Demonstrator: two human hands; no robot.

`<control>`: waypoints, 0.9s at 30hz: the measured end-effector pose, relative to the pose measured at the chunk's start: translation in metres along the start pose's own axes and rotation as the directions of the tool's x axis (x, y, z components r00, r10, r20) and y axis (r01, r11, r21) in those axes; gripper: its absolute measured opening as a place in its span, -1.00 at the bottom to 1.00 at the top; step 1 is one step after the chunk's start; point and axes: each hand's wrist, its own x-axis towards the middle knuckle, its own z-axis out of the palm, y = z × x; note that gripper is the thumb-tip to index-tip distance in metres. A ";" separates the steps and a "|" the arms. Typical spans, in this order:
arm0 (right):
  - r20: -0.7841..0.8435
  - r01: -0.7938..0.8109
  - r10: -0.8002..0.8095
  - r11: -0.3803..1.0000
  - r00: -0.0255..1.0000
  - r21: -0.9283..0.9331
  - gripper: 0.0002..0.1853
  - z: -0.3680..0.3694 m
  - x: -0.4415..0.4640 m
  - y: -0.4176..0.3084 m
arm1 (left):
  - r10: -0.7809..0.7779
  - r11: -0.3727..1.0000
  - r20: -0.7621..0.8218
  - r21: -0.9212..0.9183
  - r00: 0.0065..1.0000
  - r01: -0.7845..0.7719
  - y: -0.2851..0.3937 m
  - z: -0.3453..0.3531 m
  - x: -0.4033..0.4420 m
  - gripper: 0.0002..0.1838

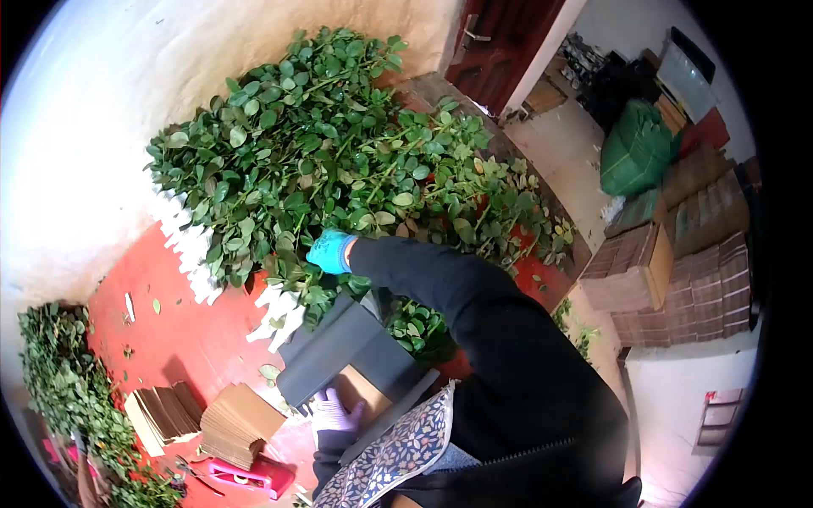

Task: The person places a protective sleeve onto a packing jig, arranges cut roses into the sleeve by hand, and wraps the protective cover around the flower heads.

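My left hand (332, 412), in a lilac glove, lies with its fingers apart at the edge of a brown cardboard sheet (362, 389). That sheet rests on a dark grey stand or board (339, 343) with a sloped face. My right hand (330, 251), in a blue glove, reaches into the near side of a big heap of leafy cut stems (313, 152). Its fingers are curled in among the leaves, closed on leafy stems, though the fingertips are partly hidden. White wrapped ends (279, 313) of stems stick out beside the grey stand.
Stacks of cardboard pieces (241, 419), a pink stapler-like tool (252, 477) and pruning shears (199, 474) lie on the red table (169, 313). More leafy stems (72, 372) are at far left. Cardboard bundles (677, 271) and a green sack (637, 148) stand at right.
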 end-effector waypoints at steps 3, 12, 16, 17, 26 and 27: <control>-0.005 -0.021 0.021 0.997 1.000 0.070 -0.81 0.000 0.014 -0.011 | 0.068 0.998 -0.034 0.010 0.997 -0.068 -0.010 0.006 0.000 -0.18; 0.107 -0.063 0.047 0.987 0.993 0.145 -0.67 -0.003 0.012 -0.037 | 0.019 0.999 -0.004 -0.035 1.000 -0.019 -0.010 0.003 -0.002 -0.23; 0.258 -0.065 0.046 0.996 0.965 0.065 -0.54 -0.033 0.006 -0.032 | 0.013 0.999 -0.036 -0.034 0.999 -0.015 -0.007 0.003 -0.004 -0.26; 0.275 -0.068 0.061 0.998 0.960 0.016 -0.55 -0.040 0.006 -0.033 | 0.018 1.000 -0.031 -0.009 0.999 -0.018 -0.007 0.003 -0.003 -0.27; 0.072 0.001 -0.001 1.000 0.997 0.007 -0.49 -0.040 -0.024 -0.018 | 0.023 0.995 -0.023 0.094 0.999 -0.021 -0.017 0.006 -0.001 -0.20; 0.295 -0.054 0.056 0.998 0.954 -0.015 -0.43 -0.030 -0.028 -0.024 | 0.025 0.997 -0.038 0.074 0.999 -0.023 -0.014 0.005 -0.002 -0.20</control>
